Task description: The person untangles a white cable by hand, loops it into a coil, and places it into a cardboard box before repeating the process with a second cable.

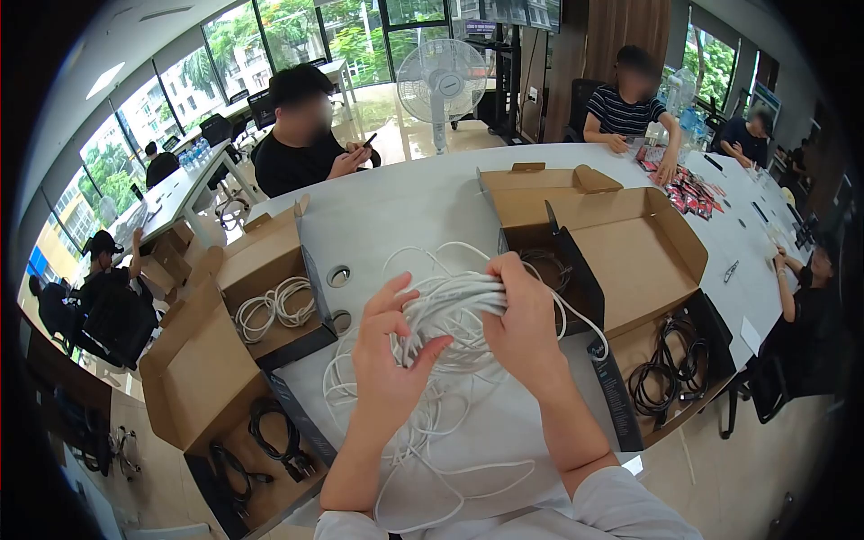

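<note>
A thick bundle of looped white cable (pixel 454 301) is held up above the table in the middle of the view. My right hand (pixel 525 324) is wrapped round the bundle's right side. At its left side is my left hand (pixel 389 346), fingers curved and thumb apart from them, with the loops between. One cable end hangs past my right hand on the right. Beneath, loose white cable (pixel 441 432) lies in tangled loops on the table (pixel 405 193).
Open cardboard boxes flank my hands: coiled white cable (pixel 274 309) and black cables (pixel 281 436) at left, black cables (pixel 668 369) at right. Two rolls of tape (pixel 339 275) lie by the left boxes. People sit around the table; one touches red packets (pixel 688 192). A fan (pixel 441 81) stands behind.
</note>
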The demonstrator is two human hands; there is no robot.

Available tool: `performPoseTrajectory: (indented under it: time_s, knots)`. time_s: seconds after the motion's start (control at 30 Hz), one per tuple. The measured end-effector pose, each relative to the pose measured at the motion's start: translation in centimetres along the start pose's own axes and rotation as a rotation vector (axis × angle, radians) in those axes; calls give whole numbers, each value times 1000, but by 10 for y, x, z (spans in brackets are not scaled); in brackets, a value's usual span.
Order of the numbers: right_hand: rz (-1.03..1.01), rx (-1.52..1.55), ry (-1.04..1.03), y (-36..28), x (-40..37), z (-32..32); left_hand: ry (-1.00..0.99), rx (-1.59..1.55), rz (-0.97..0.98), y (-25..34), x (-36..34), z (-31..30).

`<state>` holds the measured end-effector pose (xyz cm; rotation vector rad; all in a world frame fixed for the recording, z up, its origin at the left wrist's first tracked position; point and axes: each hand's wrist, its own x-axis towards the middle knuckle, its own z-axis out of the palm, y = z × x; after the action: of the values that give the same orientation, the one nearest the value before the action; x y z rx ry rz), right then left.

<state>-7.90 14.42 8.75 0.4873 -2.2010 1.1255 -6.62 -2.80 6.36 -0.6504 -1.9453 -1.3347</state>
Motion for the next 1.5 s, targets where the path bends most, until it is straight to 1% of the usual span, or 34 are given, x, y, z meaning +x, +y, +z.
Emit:
performPoseTrajectory:
  time_s: [0.03,0.13,0.23,0.33,0.43,0.53,0.63,0.83,0.93,1.03,1.07,1.13,1.17,1.27,1.33,1.43,1.5]
  knots:
    - [-13,1,-16,-5,-1,-1,62,-66,-30,-1,-2,2]
    - [-53,0,-74,-13,-6,-1,-66,-11,-129,-5,-3,-6]
    - [-97,-4,-135,-16,-6,-2,-59,52,-230,13,8,-10]
    - [-104,7,-165,-21,-10,-1,-169,204,-186,4,5,-17]
    - [-90,13,-209,-23,-11,-2,-84,256,-122,7,6,-14]
    - [-159,20,-159,-23,-12,-3,-82,287,-161,9,4,-13]
    - [-127,19,-186,-30,-13,-8,-76,128,-198,3,1,-9]
    - [-116,53,-181,-33,-18,-15,-23,-315,-503,-10,-14,-5]
    - [-104,139,-118,-29,-15,-18,-160,-796,-513,-7,-13,-16]
    - [-26,193,-77,-19,-8,-27,-110,-1141,-557,18,-3,-10]
    - [18,239,-77,-18,-6,-28,-102,-1225,-599,15,-3,-14]
    - [114,336,-76,-15,-5,-29,13,-1217,-634,19,-8,-13]
    - [103,337,-61,-14,-5,-28,65,-1217,-645,20,-8,-11]
    - [103,330,-25,-13,-5,-23,97,-1110,-493,24,-6,-5]
    - [139,324,-37,-16,-6,-20,152,-965,-440,32,-4,-3]
    - [188,420,-82,-10,-6,-12,251,-755,-371,43,0,4]
    - [155,434,-53,-4,-6,-4,342,-602,-350,44,-3,7]
